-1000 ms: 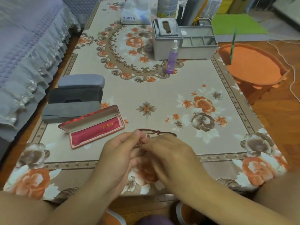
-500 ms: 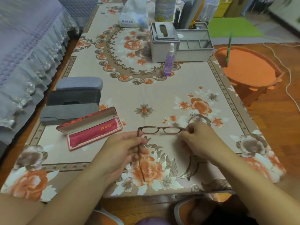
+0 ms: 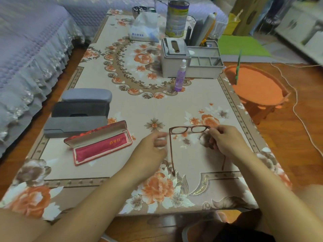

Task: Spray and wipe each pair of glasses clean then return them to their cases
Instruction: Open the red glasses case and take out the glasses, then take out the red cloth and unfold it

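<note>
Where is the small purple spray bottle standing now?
In the head view the small purple spray bottle stands upright past the table's middle, just in front of the grey plastic tissue box, far beyond both hands.

I am at home, in a living room I think, though the far edges are blurred. My low table [image 3: 174, 105] wears a floral cloth, a sofa [image 3: 26, 55] under a frilled lilac cover runs along my left, an orange stool [image 3: 257, 86] stands on the wooden floor [image 3: 297, 133], and a tissue pack [image 3: 144, 28] sits ahead.
</note>
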